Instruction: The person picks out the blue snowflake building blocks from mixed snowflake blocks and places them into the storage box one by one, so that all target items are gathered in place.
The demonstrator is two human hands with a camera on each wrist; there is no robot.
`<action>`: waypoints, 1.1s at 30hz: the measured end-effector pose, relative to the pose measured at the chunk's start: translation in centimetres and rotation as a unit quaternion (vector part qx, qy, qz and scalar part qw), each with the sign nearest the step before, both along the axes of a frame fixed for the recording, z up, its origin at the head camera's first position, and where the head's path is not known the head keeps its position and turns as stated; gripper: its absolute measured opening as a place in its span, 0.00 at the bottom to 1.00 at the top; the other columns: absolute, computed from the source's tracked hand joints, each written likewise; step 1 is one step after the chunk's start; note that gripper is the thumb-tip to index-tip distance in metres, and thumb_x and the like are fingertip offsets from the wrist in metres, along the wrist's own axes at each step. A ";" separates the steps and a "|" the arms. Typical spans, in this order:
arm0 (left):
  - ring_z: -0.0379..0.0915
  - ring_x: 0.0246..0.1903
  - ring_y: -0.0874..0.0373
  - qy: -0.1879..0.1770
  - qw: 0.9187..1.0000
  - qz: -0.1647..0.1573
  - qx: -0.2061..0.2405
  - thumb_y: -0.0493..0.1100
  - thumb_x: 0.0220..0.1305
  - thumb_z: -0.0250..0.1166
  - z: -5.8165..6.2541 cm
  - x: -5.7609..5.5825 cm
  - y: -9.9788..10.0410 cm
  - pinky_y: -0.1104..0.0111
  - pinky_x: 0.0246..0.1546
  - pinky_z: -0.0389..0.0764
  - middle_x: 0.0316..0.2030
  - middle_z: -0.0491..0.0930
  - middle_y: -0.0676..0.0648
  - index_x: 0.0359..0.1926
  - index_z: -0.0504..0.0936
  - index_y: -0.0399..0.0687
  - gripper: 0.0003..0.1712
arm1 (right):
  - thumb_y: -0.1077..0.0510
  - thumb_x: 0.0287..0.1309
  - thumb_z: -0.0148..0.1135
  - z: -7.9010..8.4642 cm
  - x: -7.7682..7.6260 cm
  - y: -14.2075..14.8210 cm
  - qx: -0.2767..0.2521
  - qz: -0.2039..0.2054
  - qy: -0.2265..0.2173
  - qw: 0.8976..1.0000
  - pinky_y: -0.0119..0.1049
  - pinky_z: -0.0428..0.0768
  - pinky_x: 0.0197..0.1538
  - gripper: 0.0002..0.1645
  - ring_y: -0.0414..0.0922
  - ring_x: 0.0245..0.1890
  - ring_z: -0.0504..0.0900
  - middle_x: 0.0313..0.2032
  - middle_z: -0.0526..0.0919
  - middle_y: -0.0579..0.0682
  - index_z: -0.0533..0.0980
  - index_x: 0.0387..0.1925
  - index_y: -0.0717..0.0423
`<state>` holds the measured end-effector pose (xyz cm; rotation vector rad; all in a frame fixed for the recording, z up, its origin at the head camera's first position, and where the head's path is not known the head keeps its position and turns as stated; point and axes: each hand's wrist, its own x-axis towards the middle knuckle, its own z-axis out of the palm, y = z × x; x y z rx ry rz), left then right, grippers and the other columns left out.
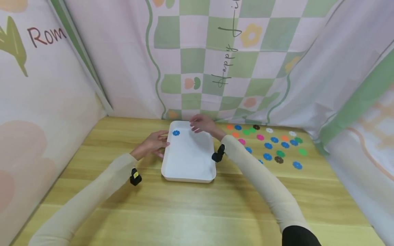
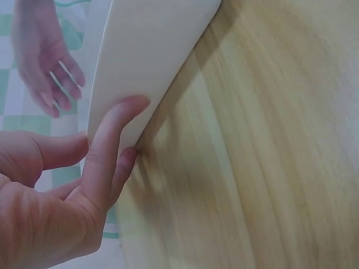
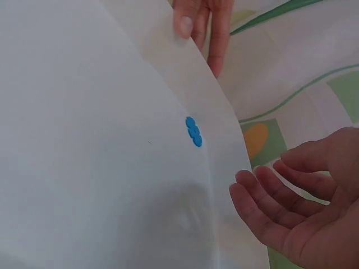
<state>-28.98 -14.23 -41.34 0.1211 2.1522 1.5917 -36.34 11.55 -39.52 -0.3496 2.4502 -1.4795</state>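
A white rectangular tray (image 1: 189, 157) lies on the wooden table, with one blue flower-shaped disc (image 1: 176, 133) flat inside, near its far left corner. At the tray's left side, my left hand (image 1: 154, 142) holds the edge: in the left wrist view its fingers (image 2: 106, 145) press the outer wall while the thumb is at the rim. My right hand (image 1: 203, 123) hovers above the far right part of the tray, fingers loosely bent and apart, nothing between them. In the right wrist view the blue disc (image 3: 193, 131) sits beside the tray wall, apart from the right hand (image 3: 297, 207).
Many loose flower-shaped discs in blue, green, orange, pink, brown and white, among them a brown disc (image 1: 278, 159), are scattered right of the tray, partly behind the right forearm. A patterned curtain (image 1: 212, 61) hangs behind the table (image 1: 184, 212) and at both sides.
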 end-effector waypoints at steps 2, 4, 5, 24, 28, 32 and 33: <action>0.68 0.71 0.34 0.002 1.000 -0.002 -0.002 0.32 0.79 0.56 0.0 0.0 0.0 0.57 0.39 0.94 0.78 0.58 0.31 0.83 0.50 0.41 0.39 | 0.64 0.77 0.57 0.3 -0.1 1.1 -0.019 -0.007 -0.001 1.000 0.48 0.90 0.56 0.20 0.64 0.55 0.85 0.58 0.81 0.72 0.74 0.63 0.72; 0.68 0.71 0.34 0.001 1.000 0.000 -0.005 0.33 0.79 0.56 -0.1 0.0 0.0 0.58 0.39 0.94 0.78 0.58 0.32 0.83 0.51 0.42 0.39 | 0.64 0.77 0.56 0.6 -0.1 2.0 -0.036 -0.010 0.001 0.999 0.50 0.89 0.58 0.21 0.67 0.56 0.84 0.59 0.80 0.74 0.73 0.64 0.73; 0.68 0.71 0.35 0.001 1.000 -0.001 -0.006 0.33 0.79 0.56 -0.1 0.0 0.0 0.58 0.38 0.94 0.78 0.59 0.32 0.83 0.51 0.42 0.38 | 0.65 0.77 0.56 0.8 0.0 2.5 -0.043 -0.011 0.002 0.999 0.51 0.89 0.59 0.21 0.68 0.56 0.83 0.59 0.79 0.75 0.72 0.64 0.74; 0.69 0.70 0.36 0.006 1.000 -0.004 -0.004 0.33 0.79 0.56 -0.1 0.1 -0.1 0.60 0.39 0.93 0.78 0.60 0.33 0.83 0.52 0.42 0.38 | 0.67 0.75 0.57 0.2 1.8 11.6 -0.050 -0.044 0.082 0.994 0.46 0.92 0.51 0.21 0.44 0.39 0.87 0.51 0.82 0.71 0.71 0.61 0.79; 0.69 0.70 0.36 0.007 1.000 -0.003 -0.005 0.34 0.79 0.57 -0.2 0.0 -0.1 0.60 0.38 0.94 0.78 0.60 0.33 0.83 0.53 0.42 0.38 | 0.64 0.76 0.57 0.4 2.5 13.5 -0.021 -0.032 0.084 0.996 0.50 0.91 0.54 0.21 0.45 0.41 0.87 0.52 0.82 0.71 0.71 0.63 0.76; 0.69 0.70 0.36 0.005 1.000 -0.001 -0.008 0.34 0.79 0.57 -0.2 0.0 -0.2 0.61 0.37 0.93 0.78 0.61 0.33 0.83 0.53 0.43 0.38 | 0.62 0.77 0.58 0.3 3.2 15.4 0.015 -0.002 0.087 0.996 0.55 0.90 0.55 0.24 0.57 0.49 0.86 0.59 0.78 0.76 0.71 0.67 0.72; 0.70 0.70 0.36 0.005 1.000 0.000 -0.008 0.34 0.79 0.57 -0.2 0.0 -0.2 0.61 0.37 0.93 0.78 0.61 0.33 0.83 0.53 0.43 0.38 | 0.63 0.76 0.58 0.2 3.3 15.9 0.022 0.008 0.090 0.996 0.56 0.90 0.55 0.24 0.60 0.50 0.86 0.59 0.78 0.75 0.72 0.68 0.70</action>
